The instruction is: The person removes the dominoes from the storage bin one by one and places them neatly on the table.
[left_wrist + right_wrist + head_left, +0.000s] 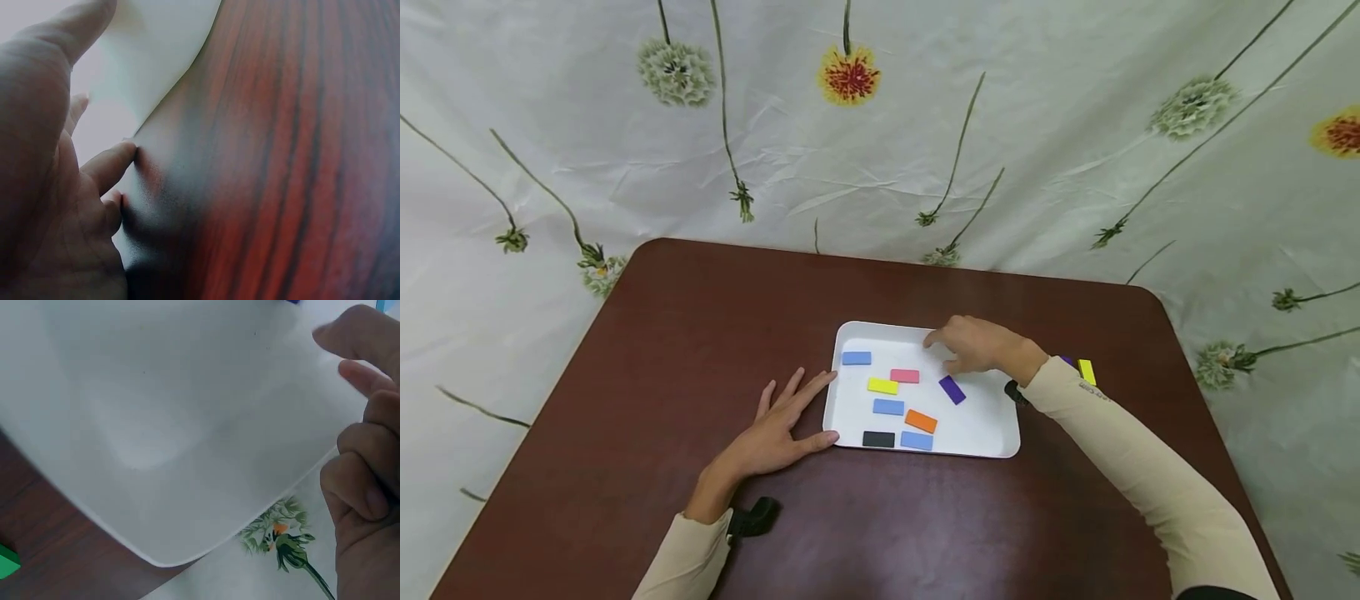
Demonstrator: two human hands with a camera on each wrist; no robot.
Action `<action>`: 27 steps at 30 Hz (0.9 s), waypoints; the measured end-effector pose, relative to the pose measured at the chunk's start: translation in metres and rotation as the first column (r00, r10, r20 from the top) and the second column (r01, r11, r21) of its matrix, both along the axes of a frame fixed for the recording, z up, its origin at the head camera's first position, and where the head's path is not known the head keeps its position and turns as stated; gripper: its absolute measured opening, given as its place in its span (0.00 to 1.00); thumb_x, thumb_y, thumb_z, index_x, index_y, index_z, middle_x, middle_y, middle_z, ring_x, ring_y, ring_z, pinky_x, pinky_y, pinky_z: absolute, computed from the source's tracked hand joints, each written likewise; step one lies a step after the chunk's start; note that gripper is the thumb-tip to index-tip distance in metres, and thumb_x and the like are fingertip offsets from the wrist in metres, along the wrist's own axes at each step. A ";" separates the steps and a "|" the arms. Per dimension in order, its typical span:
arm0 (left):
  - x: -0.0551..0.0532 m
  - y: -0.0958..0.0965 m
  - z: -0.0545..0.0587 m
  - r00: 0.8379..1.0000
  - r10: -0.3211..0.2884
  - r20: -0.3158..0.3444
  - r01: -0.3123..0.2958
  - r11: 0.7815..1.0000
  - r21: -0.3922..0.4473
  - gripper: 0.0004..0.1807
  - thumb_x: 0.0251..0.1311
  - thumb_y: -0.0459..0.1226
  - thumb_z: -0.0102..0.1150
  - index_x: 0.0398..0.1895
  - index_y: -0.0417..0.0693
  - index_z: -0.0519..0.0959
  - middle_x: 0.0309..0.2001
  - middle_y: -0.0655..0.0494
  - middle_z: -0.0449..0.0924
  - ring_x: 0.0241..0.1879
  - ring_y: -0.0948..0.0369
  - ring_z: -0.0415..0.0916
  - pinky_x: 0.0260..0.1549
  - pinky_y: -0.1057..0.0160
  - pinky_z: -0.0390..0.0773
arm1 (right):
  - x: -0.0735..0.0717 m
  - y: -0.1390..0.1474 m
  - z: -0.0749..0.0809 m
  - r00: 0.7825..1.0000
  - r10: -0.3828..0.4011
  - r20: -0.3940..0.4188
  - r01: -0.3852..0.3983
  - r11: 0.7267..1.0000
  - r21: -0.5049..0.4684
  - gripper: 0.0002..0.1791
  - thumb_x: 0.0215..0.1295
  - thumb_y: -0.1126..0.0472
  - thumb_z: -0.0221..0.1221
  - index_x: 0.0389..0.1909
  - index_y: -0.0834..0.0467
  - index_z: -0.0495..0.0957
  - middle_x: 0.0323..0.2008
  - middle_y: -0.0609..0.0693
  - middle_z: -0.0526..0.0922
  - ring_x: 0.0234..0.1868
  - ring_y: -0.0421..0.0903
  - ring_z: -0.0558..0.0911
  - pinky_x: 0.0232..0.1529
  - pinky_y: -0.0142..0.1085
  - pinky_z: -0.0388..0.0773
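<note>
Eight blocks (pixel 905 377) into tray (pixel 988 429), apparently left yellow block (pixel 1087 372), purple block (pixel 1066 361) and green block (pixel 7 562) outstanding right of it; touched its left rim with spread left hand (pixel 773 437); held right hand (pixel 981 343) above, empty, thumb and index apart.

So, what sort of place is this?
Probably an indoor tabletop workspace, though I can't tell what room. A dark reddish-brown table fills much of the head view, a flower-printed cloth spreads beyond it, and a white tray holds small coloured blocks.
</note>
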State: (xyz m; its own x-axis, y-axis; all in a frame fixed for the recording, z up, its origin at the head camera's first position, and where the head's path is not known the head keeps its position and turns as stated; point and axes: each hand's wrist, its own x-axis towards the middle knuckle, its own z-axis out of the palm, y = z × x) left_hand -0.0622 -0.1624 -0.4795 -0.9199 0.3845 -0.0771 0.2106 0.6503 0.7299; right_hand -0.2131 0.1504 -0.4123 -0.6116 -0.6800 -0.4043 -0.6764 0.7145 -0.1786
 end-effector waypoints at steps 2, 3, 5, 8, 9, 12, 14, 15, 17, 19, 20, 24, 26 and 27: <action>0.000 0.000 -0.001 1.000 -0.003 -0.003 0.003 1.000 -0.007 0.45 0.53 0.62 0.58 0.72 0.75 0.47 0.73 0.65 0.49 0.75 0.49 0.33 0.65 0.39 0.26 | 0.002 0.004 0.002 0.999 -0.019 0.044 0.020 1.000 -0.019 0.25 0.57 0.58 0.64 0.57 0.48 0.75 0.22 0.44 0.70 0.26 0.41 0.69 0.26 0.30 0.67; 0.000 0.001 -0.001 1.000 -0.006 -0.004 0.006 1.000 -0.007 0.45 0.53 0.62 0.57 0.72 0.75 0.47 0.73 0.65 0.49 0.75 0.49 0.33 0.65 0.39 0.26 | 0.003 0.006 0.002 0.997 -0.027 0.067 0.028 0.999 -0.024 0.25 0.57 0.58 0.64 0.57 0.47 0.75 0.21 0.45 0.69 0.25 0.40 0.68 0.25 0.30 0.66; -0.001 0.002 -0.001 1.000 -0.011 -0.008 0.011 1.000 -0.007 0.45 0.54 0.63 0.57 0.72 0.76 0.46 0.73 0.66 0.49 0.75 0.49 0.33 0.65 0.39 0.25 | 0.005 0.012 0.003 0.993 -0.043 0.110 0.047 0.998 -0.033 0.25 0.56 0.58 0.65 0.56 0.46 0.75 0.21 0.45 0.68 0.25 0.40 0.68 0.25 0.30 0.65; -0.003 0.003 0.000 1.000 -0.008 -0.009 0.008 1.000 -0.007 0.45 0.54 0.63 0.56 0.72 0.77 0.46 0.73 0.66 0.49 0.75 0.50 0.33 0.65 0.39 0.25 | 0.008 0.021 0.002 0.988 -0.060 0.144 0.063 0.998 -0.019 0.26 0.51 0.56 0.69 0.54 0.45 0.76 0.23 0.45 0.68 0.28 0.40 0.68 0.27 0.31 0.65; -0.003 0.003 0.001 1.000 -0.005 -0.008 0.005 1.000 -0.008 0.45 0.53 0.63 0.56 0.72 0.77 0.46 0.73 0.66 0.49 0.75 0.50 0.33 0.65 0.40 0.25 | 0.010 0.023 0.001 0.986 -0.062 0.155 0.065 0.998 -0.016 0.27 0.50 0.55 0.70 0.53 0.44 0.75 0.24 0.45 0.68 0.29 0.40 0.68 0.28 0.31 0.66; -0.002 0.003 0.002 1.000 0.002 0.002 -0.002 1.000 -0.010 0.45 0.53 0.63 0.57 0.72 0.77 0.46 0.73 0.64 0.49 0.75 0.50 0.32 0.65 0.39 0.25 | 0.015 0.028 -0.005 0.984 -0.061 0.166 0.063 0.998 -0.008 0.28 0.47 0.53 0.72 0.52 0.43 0.75 0.25 0.44 0.69 0.33 0.41 0.68 0.30 0.31 0.67; -0.001 0.002 0.003 1.000 0.002 0.007 -0.002 1.000 -0.015 0.45 0.53 0.63 0.57 0.72 0.76 0.46 0.73 0.64 0.49 0.75 0.50 0.32 0.65 0.39 0.25 | 0.018 0.029 -0.009 0.987 -0.052 0.155 0.053 0.999 -0.004 0.28 0.48 0.52 0.71 0.52 0.42 0.74 0.25 0.43 0.69 0.34 0.41 0.68 0.31 0.32 0.66; -0.001 0.002 0.003 1.000 0.001 0.009 -0.001 1.000 -0.016 0.45 0.53 0.63 0.57 0.72 0.76 0.46 0.73 0.64 0.49 0.75 0.50 0.32 0.65 0.39 0.25 | 0.019 0.030 -0.010 0.987 -0.050 0.152 0.051 0.999 -0.006 0.27 0.49 0.53 0.71 0.52 0.42 0.74 0.25 0.43 0.69 0.35 0.41 0.68 0.32 0.32 0.66; 0.000 0.002 0.003 1.000 0.000 0.006 0.000 1.000 -0.019 0.45 0.53 0.64 0.56 0.72 0.76 0.46 0.73 0.64 0.49 0.75 0.50 0.32 0.65 0.40 0.25 | 0.022 0.031 -0.011 0.991 -0.042 0.123 0.043 0.999 -0.006 0.26 0.50 0.52 0.70 0.52 0.43 0.74 0.25 0.42 0.70 0.36 0.41 0.68 0.32 0.32 0.66; 0.000 0.002 0.002 1.000 -0.002 0.002 0.002 1.000 -0.023 0.45 0.53 0.64 0.56 0.72 0.77 0.46 0.73 0.65 0.49 0.75 0.50 0.32 0.65 0.40 0.25 | 0.024 0.032 -0.011 0.995 -0.032 0.092 0.034 0.999 -0.017 0.26 0.51 0.51 0.69 0.53 0.44 0.75 0.24 0.42 0.71 0.34 0.41 0.69 0.31 0.32 0.66; 0.000 0.002 0.002 1.000 -0.001 0.003 0.001 1.000 -0.021 0.45 0.53 0.64 0.56 0.72 0.77 0.46 0.73 0.65 0.49 0.75 0.50 0.32 0.65 0.40 0.25 | 0.024 0.033 -0.011 0.996 -0.035 0.080 0.037 0.999 -0.025 0.27 0.51 0.51 0.69 0.54 0.45 0.75 0.24 0.42 0.71 0.33 0.41 0.69 0.31 0.32 0.67; 0.001 0.001 0.001 1.000 0.007 0.009 -0.007 1.000 -0.020 0.46 0.52 0.63 0.57 0.72 0.76 0.46 0.74 0.65 0.48 0.75 0.50 0.32 0.65 0.39 0.25 | 0.023 0.041 -0.003 0.997 -0.063 0.044 0.067 0.992 -0.103 0.28 0.50 0.50 0.69 0.54 0.48 0.75 0.23 0.43 0.71 0.28 0.39 0.68 0.27 0.30 0.67; 0.001 0.000 0.001 1.000 0.010 0.009 -0.010 1.000 -0.019 0.46 0.53 0.63 0.57 0.72 0.76 0.46 0.74 0.64 0.49 0.75 0.50 0.32 0.65 0.39 0.25 | 0.020 0.049 0.003 0.996 -0.086 0.033 0.089 0.986 -0.144 0.28 0.50 0.51 0.69 0.54 0.50 0.76 0.21 0.42 0.68 0.26 0.38 0.66 0.24 0.29 0.64; 0.001 0.000 0.001 1.000 0.011 0.008 -0.011 1.000 -0.019 0.45 0.53 0.63 0.57 0.72 0.76 0.46 0.74 0.64 0.49 0.75 0.50 0.32 0.65 0.39 0.25 | 0.019 0.054 0.005 0.995 -0.093 0.029 0.097 0.982 -0.164 0.27 0.50 0.52 0.69 0.53 0.51 0.76 0.20 0.42 0.67 0.24 0.37 0.65 0.23 0.29 0.63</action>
